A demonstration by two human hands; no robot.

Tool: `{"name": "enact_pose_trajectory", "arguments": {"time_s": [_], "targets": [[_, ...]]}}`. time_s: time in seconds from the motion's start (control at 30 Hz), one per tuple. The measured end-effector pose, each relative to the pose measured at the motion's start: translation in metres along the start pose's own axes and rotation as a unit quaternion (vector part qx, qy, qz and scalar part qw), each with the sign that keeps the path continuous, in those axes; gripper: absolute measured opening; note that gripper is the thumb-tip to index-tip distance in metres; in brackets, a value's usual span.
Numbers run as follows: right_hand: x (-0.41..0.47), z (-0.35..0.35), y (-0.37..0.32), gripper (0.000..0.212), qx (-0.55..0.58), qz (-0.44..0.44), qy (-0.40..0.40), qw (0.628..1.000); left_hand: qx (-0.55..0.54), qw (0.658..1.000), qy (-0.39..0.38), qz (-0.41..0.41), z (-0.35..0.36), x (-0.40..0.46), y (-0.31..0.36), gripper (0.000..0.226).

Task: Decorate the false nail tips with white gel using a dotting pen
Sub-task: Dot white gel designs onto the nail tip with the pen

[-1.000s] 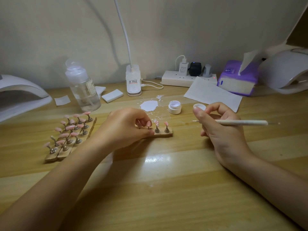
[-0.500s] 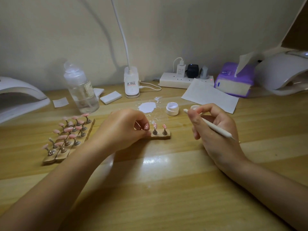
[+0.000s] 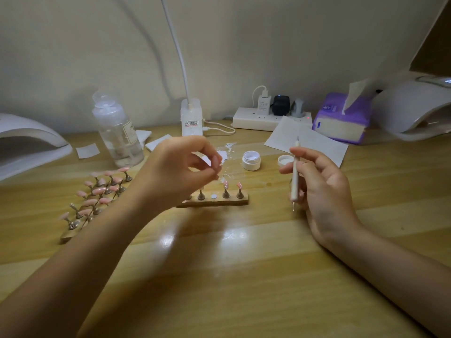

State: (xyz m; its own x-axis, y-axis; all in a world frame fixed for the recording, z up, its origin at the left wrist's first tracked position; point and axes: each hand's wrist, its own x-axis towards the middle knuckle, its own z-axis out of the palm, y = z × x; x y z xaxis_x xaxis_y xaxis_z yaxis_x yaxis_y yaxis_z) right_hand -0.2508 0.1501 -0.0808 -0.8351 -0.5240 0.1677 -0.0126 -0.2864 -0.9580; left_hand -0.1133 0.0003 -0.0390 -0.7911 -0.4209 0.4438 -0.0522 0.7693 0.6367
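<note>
1. Dotting pen [image 3: 295,178] was gripped near-upright in right hand [image 3: 324,189], beside open gel jar [image 3: 251,161].
2. Left hand [image 3: 175,172] was raised above nail stand [image 3: 214,200], fingertips pinched; contents couldn't be told.
3. Two tips [image 3: 226,184] were dotted; next probably calls for reloading gel.

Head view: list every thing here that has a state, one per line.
gel jar: open
jar lid: off, beside jar
dotting pen: upright, gripped by right hand
left hand: raised, fingertips pinched; contents unclear
wooden holder: one stand missing, bare disc
power strip: red light on
</note>
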Motion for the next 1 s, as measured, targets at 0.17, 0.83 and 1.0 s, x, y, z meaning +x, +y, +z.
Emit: {"name": "enact_pose_trajectory", "arguments": {"time_s": [0.17,0.83,1.0], "targets": [[0.003,-0.002,0.002,0.035,0.046,-0.003,0.014,0.999,-0.167,0.985,-0.012,-0.025,0.004,-0.002,0.021,0.012],[0.008,-0.001,-0.004,0.019,0.034,-0.003,0.029,0.999,-0.341,0.911,-0.083,-0.218,0.067,-0.027,0.029,0.023],[0.024,0.002,-0.01,0.029,0.019,-0.036,0.058,0.997,-0.328,0.924,-0.099,-0.169,0.073,-0.025,0.03,0.005]]}}
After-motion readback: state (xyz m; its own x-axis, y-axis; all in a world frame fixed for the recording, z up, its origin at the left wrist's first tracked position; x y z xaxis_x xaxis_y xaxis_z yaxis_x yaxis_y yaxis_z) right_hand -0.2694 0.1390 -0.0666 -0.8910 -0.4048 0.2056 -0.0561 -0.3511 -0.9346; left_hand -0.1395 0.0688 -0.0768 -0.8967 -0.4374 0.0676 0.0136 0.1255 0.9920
